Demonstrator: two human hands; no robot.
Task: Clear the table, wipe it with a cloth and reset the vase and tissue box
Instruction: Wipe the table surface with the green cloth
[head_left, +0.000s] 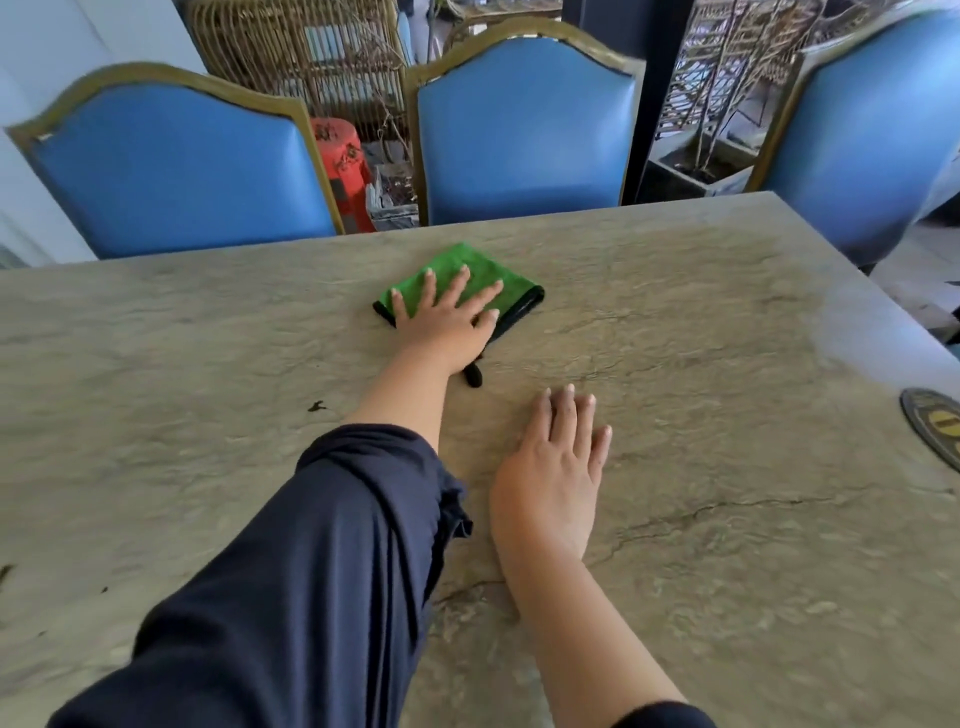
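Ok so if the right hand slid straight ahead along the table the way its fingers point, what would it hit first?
Probably the green cloth, first its black loop trailing toward the right hand, where the left hand presses it flat. Depth is hard to judge; angled slightly right, it might pass over bare table.

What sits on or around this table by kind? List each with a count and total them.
Blue chairs: 3
Green cloth under the left hand: 1
Dark round disc at the table's right edge: 1
Red stool behind the chairs: 1
Total: 6
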